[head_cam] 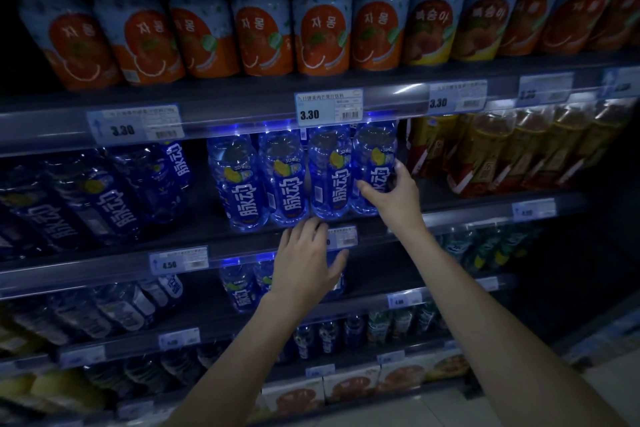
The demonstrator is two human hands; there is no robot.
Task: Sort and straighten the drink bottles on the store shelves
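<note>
Several blue drink bottles stand in a row at the front of the middle shelf (pixel 467 215). My right hand (pixel 391 196) grips the rightmost blue bottle (pixel 375 163) around its lower half, thumb on the label side. Beside it stands another blue bottle (pixel 329 177). My left hand (pixel 306 260) hovers with fingers spread at the shelf edge just below the row, holding nothing, fingertips near the base of a blue bottle (pixel 284 180). A leftmost bottle (pixel 237 184) leans slightly.
Darker blue bottles (pixel 93 198) fill the shelf to the left, with a gap between them and the row. Amber tea bottles (pixel 502 152) stand to the right. Orange cans (pixel 322 28) line the shelf above. Price tags (pixel 329 107) hang on shelf edges. More bottles sit below.
</note>
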